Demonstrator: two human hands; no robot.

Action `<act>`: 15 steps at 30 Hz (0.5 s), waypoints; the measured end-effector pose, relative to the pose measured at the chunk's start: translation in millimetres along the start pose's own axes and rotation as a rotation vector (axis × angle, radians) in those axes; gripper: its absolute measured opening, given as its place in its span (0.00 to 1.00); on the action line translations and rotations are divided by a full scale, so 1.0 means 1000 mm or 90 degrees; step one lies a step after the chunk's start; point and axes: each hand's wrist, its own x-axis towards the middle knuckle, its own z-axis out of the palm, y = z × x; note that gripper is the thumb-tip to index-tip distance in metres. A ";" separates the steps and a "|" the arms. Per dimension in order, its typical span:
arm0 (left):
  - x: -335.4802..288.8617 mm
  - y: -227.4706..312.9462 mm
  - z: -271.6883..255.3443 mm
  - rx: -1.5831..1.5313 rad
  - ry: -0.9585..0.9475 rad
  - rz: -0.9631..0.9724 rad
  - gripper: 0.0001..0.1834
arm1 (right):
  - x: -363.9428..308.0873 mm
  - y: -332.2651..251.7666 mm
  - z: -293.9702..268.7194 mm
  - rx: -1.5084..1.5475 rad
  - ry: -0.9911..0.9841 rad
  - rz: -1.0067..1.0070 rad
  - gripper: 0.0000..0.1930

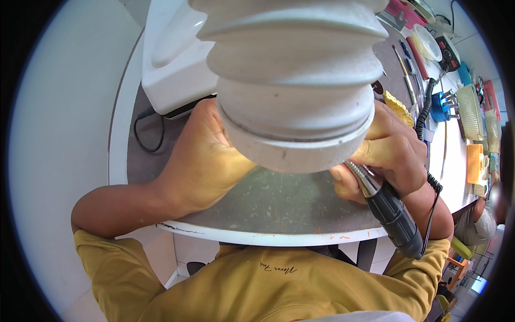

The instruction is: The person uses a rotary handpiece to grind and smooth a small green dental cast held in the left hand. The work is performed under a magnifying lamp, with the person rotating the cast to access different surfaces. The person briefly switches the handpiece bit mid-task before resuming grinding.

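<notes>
A wide grey ribbed hose (292, 80) hangs down in front of the camera and hides the middle of the worktop. My right hand (391, 147) grips a rotary handpiece (389, 209) with a silver neck and black body; its tip is hidden under the hose, and a coiled black cord (426, 112) runs from it. My left hand (204, 161) rests on the grey mat (268, 206) with its fingers tucked under the hose mouth; what they hold is hidden. A yellow textured piece (398, 107) shows just behind my right hand.
A white machine (174, 59) with a black cable (147, 131) stands at the back left. Hand tools (410, 70), a blue holder (441, 106), yellow and orange pieces (475, 161) and a control box (448, 51) lie to the right. Another person sits at far right (477, 220).
</notes>
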 end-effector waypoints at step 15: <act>-0.004 -0.006 -0.001 -0.027 -0.001 -0.036 0.15 | 0.002 0.007 0.011 0.037 0.020 -0.059 0.16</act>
